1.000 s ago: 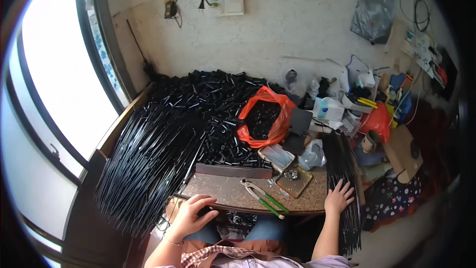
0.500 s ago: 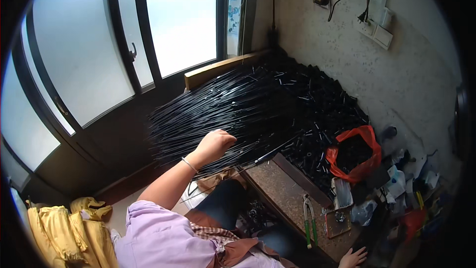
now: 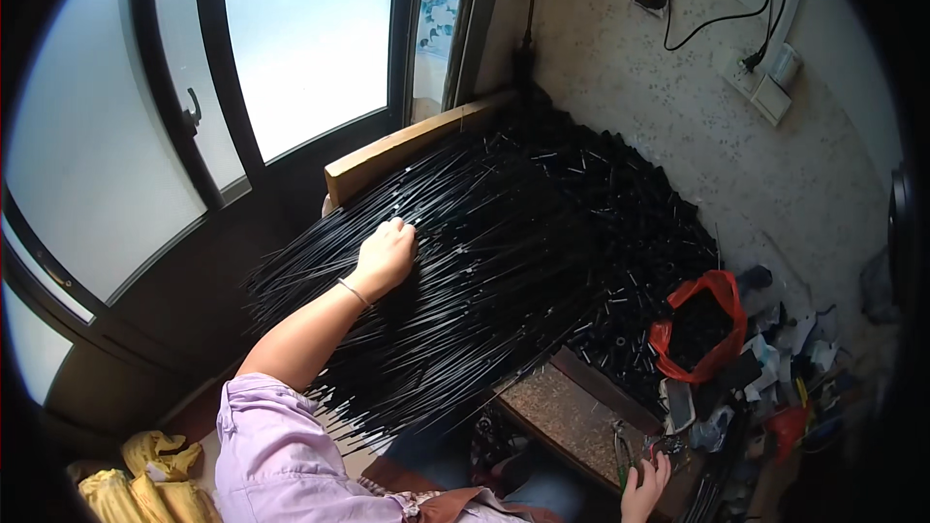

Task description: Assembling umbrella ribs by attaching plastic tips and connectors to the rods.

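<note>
A wide heap of thin black rods (image 3: 455, 339) fans out in front of me, their ends pointing left and toward me. My left hand (image 3: 387, 257) is closed in among the rods at the heap's far left part; whatever its fingers hold is hidden. At the lower right, my right hand (image 3: 646, 492) has its fingers stretched out and somewhat apart, with nothing visible in it. It is beside the green-handled pliers (image 3: 622, 450) on a speckled brown board (image 3: 557, 412). A small red-edged tray (image 3: 668, 446) lies just beyond its fingertips.
Short black tube-like pieces (image 3: 639, 194) are piled against the wall. A red plastic bag (image 3: 728, 305) holds more black pieces. A wooden plank (image 3: 417, 140) borders the heap by the window. Crumpled scraps (image 3: 775, 358) lie at the right, yellow cloth (image 3: 145, 484) at the lower left.
My left hand has moved farther away and left over the rods, still closed. My right hand has come up to the pliers and tray. The view has shifted, showing more of the rods.
</note>
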Demonstrator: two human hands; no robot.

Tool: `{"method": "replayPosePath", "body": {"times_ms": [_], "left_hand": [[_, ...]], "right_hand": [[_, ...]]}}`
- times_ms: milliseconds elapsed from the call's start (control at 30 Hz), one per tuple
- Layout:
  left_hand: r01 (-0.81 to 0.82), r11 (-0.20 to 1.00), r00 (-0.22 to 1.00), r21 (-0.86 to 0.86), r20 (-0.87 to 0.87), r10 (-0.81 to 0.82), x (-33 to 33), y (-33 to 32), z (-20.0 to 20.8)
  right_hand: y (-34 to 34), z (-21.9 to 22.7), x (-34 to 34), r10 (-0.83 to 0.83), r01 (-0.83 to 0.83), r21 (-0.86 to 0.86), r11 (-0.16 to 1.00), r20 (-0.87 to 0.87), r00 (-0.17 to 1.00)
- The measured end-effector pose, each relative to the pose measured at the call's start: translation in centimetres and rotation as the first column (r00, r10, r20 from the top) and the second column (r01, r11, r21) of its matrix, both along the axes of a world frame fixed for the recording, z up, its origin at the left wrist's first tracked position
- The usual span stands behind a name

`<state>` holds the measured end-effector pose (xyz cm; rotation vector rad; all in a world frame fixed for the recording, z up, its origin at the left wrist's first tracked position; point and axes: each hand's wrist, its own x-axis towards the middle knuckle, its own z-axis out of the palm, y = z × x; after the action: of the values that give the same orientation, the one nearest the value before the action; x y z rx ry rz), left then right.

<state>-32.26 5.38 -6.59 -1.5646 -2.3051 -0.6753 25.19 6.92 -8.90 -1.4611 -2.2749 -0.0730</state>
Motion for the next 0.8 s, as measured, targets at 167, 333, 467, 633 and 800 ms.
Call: {"method": "replayPosePath", "body": {"times_ms": [167, 333, 467, 633, 800], "left_hand": [[0.083, 0.992, 0.973, -0.093, 0.221, -0.061, -0.7, -0.9, -0.8], [0.076, 0.996, 0.944, -0.046, 0.324, -0.058, -1.1, -0.7, 0.4], [-0.005, 0.997, 1.000, 0.081, -0.007, 0.005, 0.4, -1.1, 2.9], [-0.065, 0.972, 0.988, -0.225, -0.148, 0.031, 0.8, -2.5, 4.8], [-0.209, 0.969, 0.905, 0.131, -0.349, 0.242, 3.9, -3.8, 10.3]], "right_hand": [[0.0, -1.2, -3.7, 0.024, -0.044, -0.272, 0.961, -0.078, 0.997], [1.0, -3.1, -2.5, 0.051, -0.059, -0.243, 0.968, -0.039, 0.998], [1.0, -3.7, -1.6, 0.081, -0.097, -0.239, 0.966, -0.077, 0.994], [1.0, -4.0, -1.6, 0.135, -0.154, -0.236, 0.960, -0.091, 0.987], [1.2, -4.9, -0.6, 0.130, -0.148, -0.212, 0.966, -0.098, 0.987]]}}
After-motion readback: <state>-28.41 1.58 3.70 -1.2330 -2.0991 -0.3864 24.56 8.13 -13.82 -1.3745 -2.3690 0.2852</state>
